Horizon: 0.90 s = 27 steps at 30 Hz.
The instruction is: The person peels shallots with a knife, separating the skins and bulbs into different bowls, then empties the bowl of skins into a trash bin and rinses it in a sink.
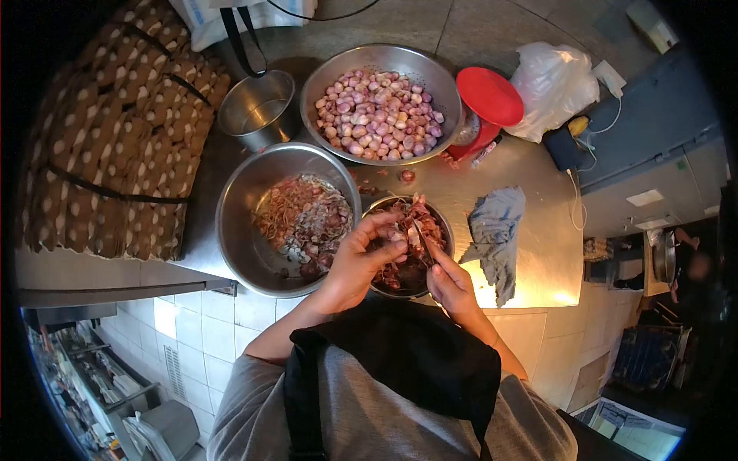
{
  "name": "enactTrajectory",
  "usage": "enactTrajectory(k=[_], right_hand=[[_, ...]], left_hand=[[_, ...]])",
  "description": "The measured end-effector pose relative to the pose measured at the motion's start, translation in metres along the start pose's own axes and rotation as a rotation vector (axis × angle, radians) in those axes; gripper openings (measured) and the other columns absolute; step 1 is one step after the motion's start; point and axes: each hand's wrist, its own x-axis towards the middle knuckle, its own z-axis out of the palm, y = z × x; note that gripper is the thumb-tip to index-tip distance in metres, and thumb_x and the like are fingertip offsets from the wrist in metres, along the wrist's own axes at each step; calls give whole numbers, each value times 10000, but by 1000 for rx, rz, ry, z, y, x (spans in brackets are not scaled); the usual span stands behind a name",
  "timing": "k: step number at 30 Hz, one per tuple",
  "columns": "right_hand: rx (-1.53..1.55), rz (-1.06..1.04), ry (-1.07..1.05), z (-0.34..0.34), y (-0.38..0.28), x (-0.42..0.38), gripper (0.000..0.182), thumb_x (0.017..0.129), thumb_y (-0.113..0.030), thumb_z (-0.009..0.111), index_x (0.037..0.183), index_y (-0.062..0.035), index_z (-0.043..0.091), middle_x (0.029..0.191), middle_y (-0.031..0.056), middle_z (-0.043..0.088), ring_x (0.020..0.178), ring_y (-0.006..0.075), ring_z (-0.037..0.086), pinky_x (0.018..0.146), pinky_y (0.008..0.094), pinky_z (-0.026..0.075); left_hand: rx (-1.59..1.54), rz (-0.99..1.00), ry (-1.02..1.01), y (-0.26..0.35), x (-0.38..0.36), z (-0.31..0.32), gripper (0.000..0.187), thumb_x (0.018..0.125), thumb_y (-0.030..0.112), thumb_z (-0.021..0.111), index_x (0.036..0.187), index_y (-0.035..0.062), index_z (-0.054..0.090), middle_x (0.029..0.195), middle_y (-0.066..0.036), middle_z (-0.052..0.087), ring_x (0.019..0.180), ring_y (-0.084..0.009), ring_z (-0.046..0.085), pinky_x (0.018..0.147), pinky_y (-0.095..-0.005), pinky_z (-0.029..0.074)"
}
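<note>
My left hand (360,260) is closed with a shallot pinched in its fingers, above a small bowl (452,237) of reddish peelings. My right hand (452,286) grips a small knife (424,240), whose blade points up beside the shallot. Papery skins (419,209) hang around the blade. To the left stands a large steel bowl (231,192) with loose skins and some unpeeled shallots (310,269). A wide steel colander (311,115) at the back holds many peeled shallots (377,115). One small shallot (407,177) lies on the steel table (538,253) behind the small bowl.
A deep steel pot (257,107) stands at the back left, near stacked egg trays (115,146). Back right are a red scale (490,95), a marker (487,151) and a white plastic bag (553,88). A grey cloth (496,238) lies on the right. Far right, another person (696,265) is partly visible.
</note>
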Motion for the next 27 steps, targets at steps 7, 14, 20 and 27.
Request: enactTrajectory(k=[7, 14, 20, 27], right_hand=[[15, 20, -15, 5, -11, 1, 435, 906, -200, 409, 1299, -33, 323, 604, -51, 375, 486, 33, 303, 448, 170, 251], [-270, 69, -20, -1, -12, -4, 425, 895, -178, 419, 1274, 0, 350, 961, 68, 542, 767, 107, 500, 685, 214, 388], [-233, -2, 38, 8, -12, -1, 432, 886, -175, 440, 1258, 27, 356, 1274, 165, 403, 1203, 198, 344, 984, 281, 227], [-128, -30, 43, 9, -11, 2, 403, 891, -191, 443, 1239, -12, 346, 919, 73, 508, 740, 111, 475, 655, 208, 370]], left_hand=[[-82, -93, -51, -4, 2, -2, 97, 797, 22, 571, 886, 54, 552, 850, -13, 553, 819, -111, 560, 723, -253, 493], [-203, -49, 28, -8, 1, -2, 88, 792, -2, 565, 843, 67, 550, 841, -20, 565, 805, -128, 579, 683, -265, 525], [-265, 13, 70, -14, 0, 3, 85, 770, -22, 589, 805, 49, 559, 882, -56, 589, 798, -140, 588, 682, -265, 522], [-171, 79, 37, -20, -2, 7, 91, 742, -52, 610, 805, 7, 579, 890, -91, 601, 779, -129, 590, 686, -254, 517]])
